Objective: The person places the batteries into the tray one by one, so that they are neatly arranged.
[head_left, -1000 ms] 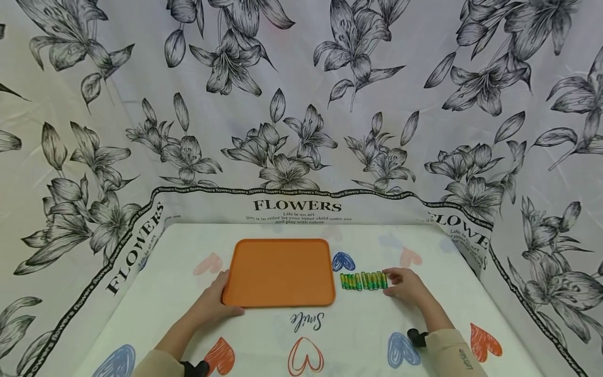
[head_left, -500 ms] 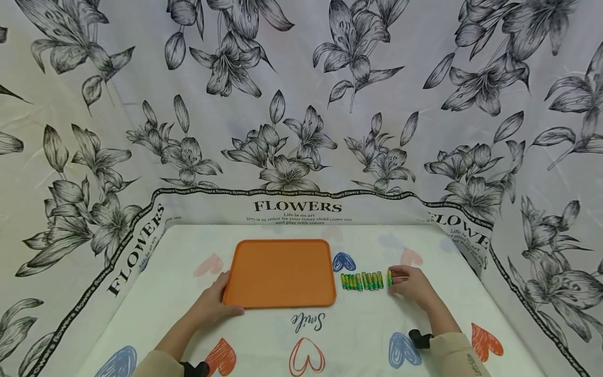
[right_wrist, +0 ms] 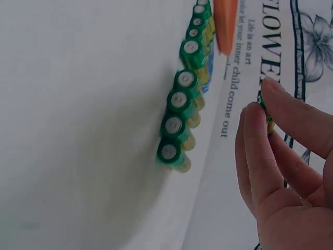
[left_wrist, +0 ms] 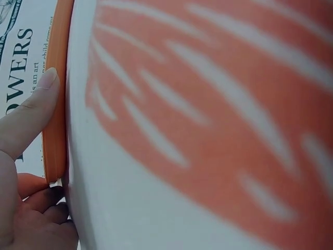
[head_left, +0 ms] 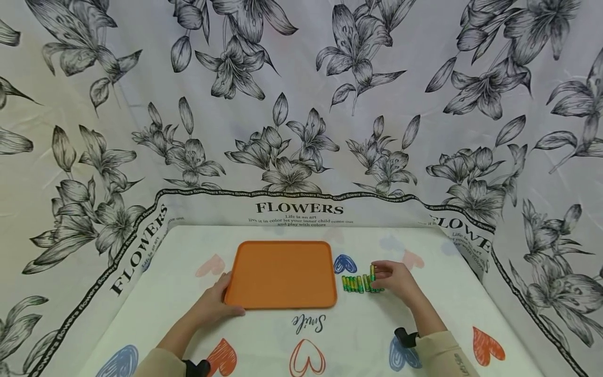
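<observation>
My right hand [head_left: 398,280] pinches a green-and-yellow battery [head_left: 372,272] between thumb and fingers. It holds it above the right end of a row of several matching batteries [head_left: 360,284] lying side by side. In the right wrist view the held battery [right_wrist: 270,126] is mostly hidden by the fingers, and the row [right_wrist: 179,100] shows its flat silver ends. My left hand [head_left: 215,302] grips the orange tray [head_left: 282,275] at its near left corner. The left wrist view shows the thumb on the tray's rim [left_wrist: 54,125] and the other fingers curled at the corner.
A white cloth [head_left: 254,345] printed with hearts and the word Smile covers the table. Behind and at both sides hangs a flower-patterned curtain [head_left: 301,78]. The battery row lies just right of the tray.
My right hand took the battery at the row's right end, drew it away to the right, then lifted it and brought it leftward over the row. The left hand stays on the tray.
</observation>
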`<state>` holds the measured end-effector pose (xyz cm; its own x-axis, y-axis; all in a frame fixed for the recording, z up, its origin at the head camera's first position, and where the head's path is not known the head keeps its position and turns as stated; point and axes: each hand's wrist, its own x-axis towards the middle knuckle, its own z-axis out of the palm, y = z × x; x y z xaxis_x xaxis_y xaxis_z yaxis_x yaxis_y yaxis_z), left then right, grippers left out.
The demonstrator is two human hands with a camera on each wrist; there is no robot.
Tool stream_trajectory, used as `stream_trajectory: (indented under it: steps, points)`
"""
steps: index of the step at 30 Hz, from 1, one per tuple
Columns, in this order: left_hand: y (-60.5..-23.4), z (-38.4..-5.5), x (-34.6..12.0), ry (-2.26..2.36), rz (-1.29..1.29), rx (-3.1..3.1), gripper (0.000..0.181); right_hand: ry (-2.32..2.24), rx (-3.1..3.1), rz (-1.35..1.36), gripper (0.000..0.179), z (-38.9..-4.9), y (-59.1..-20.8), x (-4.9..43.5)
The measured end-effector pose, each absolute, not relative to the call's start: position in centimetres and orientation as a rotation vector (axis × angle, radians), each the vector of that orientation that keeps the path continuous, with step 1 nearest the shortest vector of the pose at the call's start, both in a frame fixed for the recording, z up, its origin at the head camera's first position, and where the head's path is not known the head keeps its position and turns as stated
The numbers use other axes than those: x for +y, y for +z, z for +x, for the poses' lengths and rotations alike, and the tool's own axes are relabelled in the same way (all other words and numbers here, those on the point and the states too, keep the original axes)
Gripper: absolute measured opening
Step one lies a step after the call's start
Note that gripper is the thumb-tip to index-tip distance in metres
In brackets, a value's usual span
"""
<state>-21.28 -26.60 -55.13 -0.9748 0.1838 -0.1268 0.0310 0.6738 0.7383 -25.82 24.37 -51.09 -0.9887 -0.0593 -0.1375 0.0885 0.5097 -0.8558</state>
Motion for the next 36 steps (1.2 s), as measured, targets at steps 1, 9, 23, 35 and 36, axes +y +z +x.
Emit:
stream_trajectory:
  steps: [1, 9, 23, 35, 36]
  points:
    - [-55.1, -21.3, -26.6, 1.187, 0.173, 2.696, 0.122, -1.49, 2.597, 0.018, 0.059, -25.9, -51.0, 23.9]
    - [-55.2, -21.4, -26.6, 1.148, 0.159, 2.699, 0.125, -1.561, 2.525, -0.044, 0.058, -26.2, -50.3, 19.6]
    - [-54.9, -21.3, -26.6, 1.13, 0.182, 2.713, 0.125, -1.561, 2.471, -0.184, 0.053, -27.0, -50.7, 13.3]
    - [-55.1, -21.4, -26.6, 1.118, 0.163, 2.728, 0.125, -1.55, 2.425, -0.305, 0.055, -27.2, -51.1, 10.0]
    - [-55.1, -21.4, -26.6, 1.118, 0.156, 2.727, 0.125, -1.545, 2.425, -0.311, 0.056, -27.2, -51.1, 9.8]
